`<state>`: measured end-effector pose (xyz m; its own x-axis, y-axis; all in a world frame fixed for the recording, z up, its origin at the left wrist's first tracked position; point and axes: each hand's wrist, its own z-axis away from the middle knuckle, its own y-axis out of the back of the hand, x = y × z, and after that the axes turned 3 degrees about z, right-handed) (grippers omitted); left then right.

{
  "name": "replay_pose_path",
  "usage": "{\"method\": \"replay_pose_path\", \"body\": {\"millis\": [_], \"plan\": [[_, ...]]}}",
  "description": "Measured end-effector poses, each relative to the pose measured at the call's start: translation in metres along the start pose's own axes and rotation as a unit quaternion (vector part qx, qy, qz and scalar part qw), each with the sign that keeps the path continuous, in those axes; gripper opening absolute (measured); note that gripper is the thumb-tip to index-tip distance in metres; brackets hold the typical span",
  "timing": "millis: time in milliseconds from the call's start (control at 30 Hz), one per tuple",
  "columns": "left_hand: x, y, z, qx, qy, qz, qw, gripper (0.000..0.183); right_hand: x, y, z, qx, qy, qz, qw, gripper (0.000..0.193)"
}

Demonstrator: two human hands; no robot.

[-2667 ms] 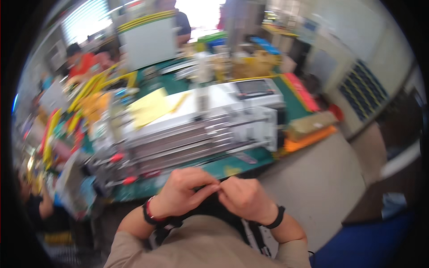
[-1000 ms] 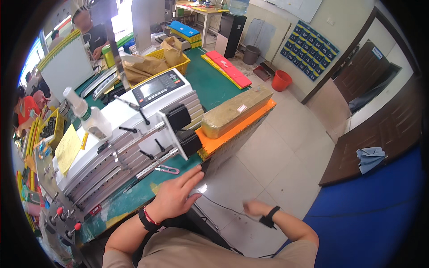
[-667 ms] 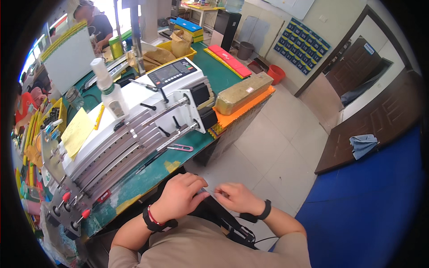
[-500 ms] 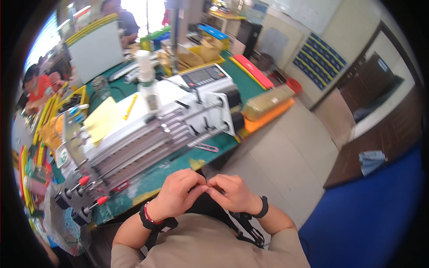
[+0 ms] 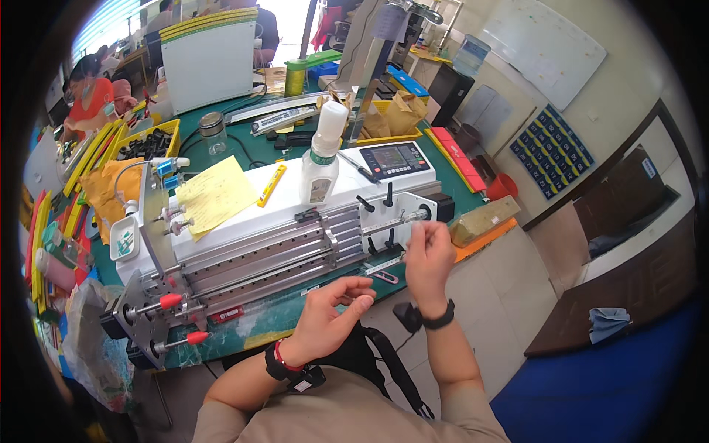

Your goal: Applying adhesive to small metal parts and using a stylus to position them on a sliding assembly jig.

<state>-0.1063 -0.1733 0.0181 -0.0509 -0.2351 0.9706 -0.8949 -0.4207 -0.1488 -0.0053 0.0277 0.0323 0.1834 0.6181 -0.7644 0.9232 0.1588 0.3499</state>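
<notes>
My left hand (image 5: pixel 332 311) is held above the front edge of the bench, its fingers loosely curled, the thumb apart from them and nothing visible between. Farther right and higher, my right hand (image 5: pixel 431 262) is pinched at the fingertips beside the machine's right end plate; whatever it may hold is too small to make out. In front of both hands lies a long metal rail machine (image 5: pixel 258 251) with red-tipped rods (image 5: pixel 170 301) at its left end. A white squeeze bottle (image 5: pixel 320 173) stands on its white housing. A pink-handled tool (image 5: pixel 385 276) lies just beyond my left hand.
On the housing are a yellow paper sheet (image 5: pixel 216 198), a yellow cutter (image 5: pixel 272 184) and a control panel (image 5: pixel 396 160). A small white dish (image 5: pixel 124 240) sits left. A cardboard-coloured block (image 5: pixel 484 221) extends right of the machine. Other people (image 5: pixel 90 96) sit behind the bench.
My hands, fingertips together before, have parted. The right has moved up and right toward the machine's end; the left has moved slightly right and its fingers have loosened. The view has shifted.
</notes>
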Motion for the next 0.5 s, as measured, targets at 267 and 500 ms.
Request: {"method": "replay_pose_path", "body": {"millis": [267, 500], "plan": [[-0.008, -0.033, -0.041, -0.022, 0.011, 0.21, 0.977, 0.051, 0.005, 0.005, -0.003, -0.109, -0.207, -0.228, 0.945, 0.021], [0.007, -0.027, -0.06, -0.02, 0.179, 0.481, 0.858, 0.041, -0.05, 0.054, 0.067, -0.114, -0.296, -0.355, 0.88, 0.02]]}}
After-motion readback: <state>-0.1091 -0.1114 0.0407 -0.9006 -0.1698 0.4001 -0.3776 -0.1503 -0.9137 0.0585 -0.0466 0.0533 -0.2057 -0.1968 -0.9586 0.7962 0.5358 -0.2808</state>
